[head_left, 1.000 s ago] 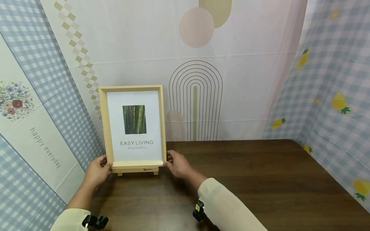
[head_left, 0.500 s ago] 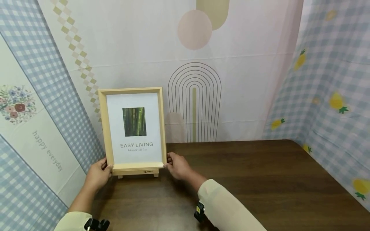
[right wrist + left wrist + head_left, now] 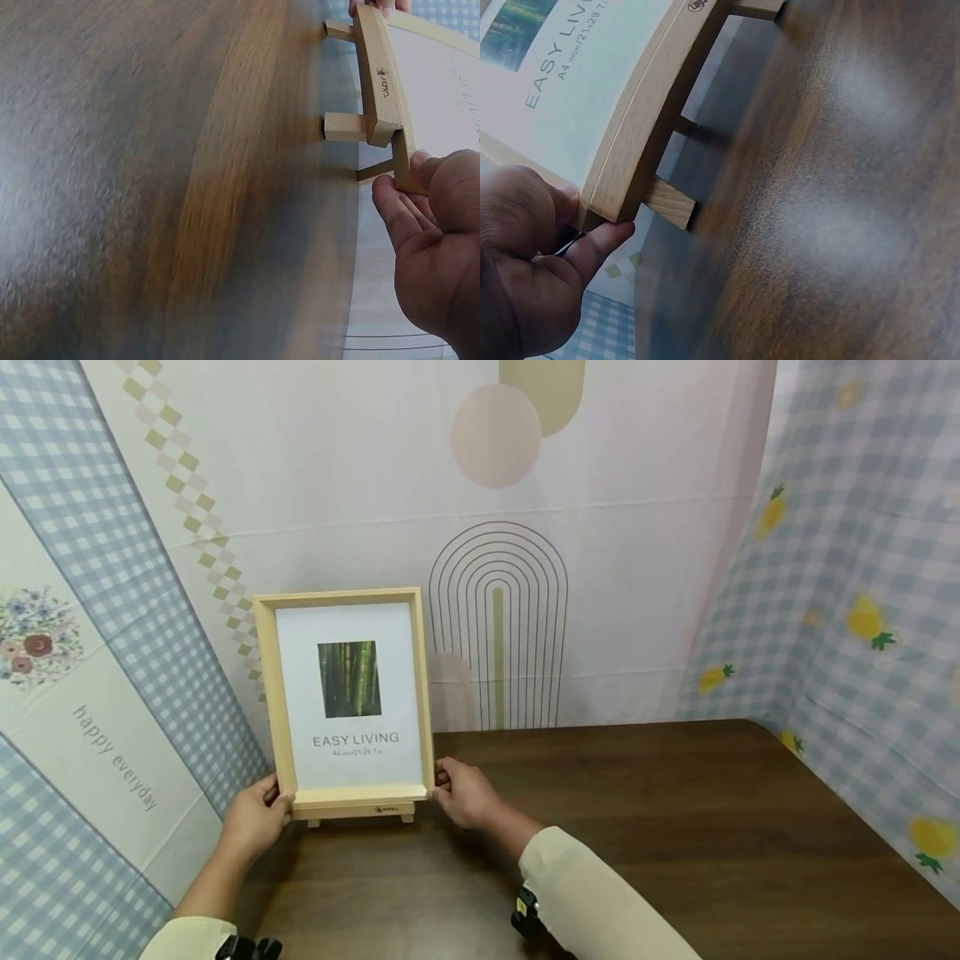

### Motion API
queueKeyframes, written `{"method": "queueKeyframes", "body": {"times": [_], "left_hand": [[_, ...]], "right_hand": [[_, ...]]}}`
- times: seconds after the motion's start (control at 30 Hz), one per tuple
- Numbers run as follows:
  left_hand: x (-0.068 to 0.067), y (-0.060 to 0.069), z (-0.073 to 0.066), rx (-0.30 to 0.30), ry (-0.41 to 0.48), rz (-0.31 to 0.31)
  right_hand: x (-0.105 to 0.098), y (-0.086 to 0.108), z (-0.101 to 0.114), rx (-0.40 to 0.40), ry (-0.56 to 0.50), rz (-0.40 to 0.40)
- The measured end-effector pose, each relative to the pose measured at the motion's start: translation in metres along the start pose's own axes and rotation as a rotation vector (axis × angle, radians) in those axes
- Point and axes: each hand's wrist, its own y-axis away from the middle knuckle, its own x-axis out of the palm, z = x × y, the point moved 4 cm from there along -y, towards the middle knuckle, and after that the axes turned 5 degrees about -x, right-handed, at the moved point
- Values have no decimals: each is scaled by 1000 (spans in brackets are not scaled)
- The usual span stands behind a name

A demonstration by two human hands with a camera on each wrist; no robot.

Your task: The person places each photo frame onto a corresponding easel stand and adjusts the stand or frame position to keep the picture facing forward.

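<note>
A light wooden picture frame (image 3: pixel 427 693) with a bamboo print and the words EASY LIVING stands upright on a small wooden easel (image 3: pixel 352 811), toward the left of the table. My left hand (image 3: pixel 255 817) grips the frame's lower left corner, thumb in front and fingers behind. At the lower right corner my right hand (image 3: pixel 467 793) pinches the frame's edge the same way. In the left wrist view, an easel leg (image 3: pixel 671 202) juts out below the ledge beside the left fingers. The right wrist view shows the easel's ledge (image 3: pixel 375 79) and several legs; the frame's back is hidden.
The dark wooden table (image 3: pixel 637 810) stretches off to the right. A white printed cloth (image 3: pixel 337 460) hangs behind it. Blue checked cloths hang on the left (image 3: pixel 172 635) and right (image 3: pixel 847 552), the left one close to the left hand.
Both hands keep their hold on the frame's lower corners. The frame and easel sit slightly lower in the head view, and the background has shifted a little left as the camera moved.
</note>
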Motion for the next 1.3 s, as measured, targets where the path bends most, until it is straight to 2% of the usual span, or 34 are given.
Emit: {"method": "queueKeyframes", "body": {"times": [0.37, 0.57, 1.3], "left_hand": [[1, -4, 6, 17, 5, 1], [5, -3, 4, 35, 17, 6], [19, 3, -3, 35, 22, 31]], "right_hand": [[1, 2, 0, 2, 25, -28], [-3, 5, -3, -19, 19, -35], [-14, 20, -11, -42, 7, -33]]}}
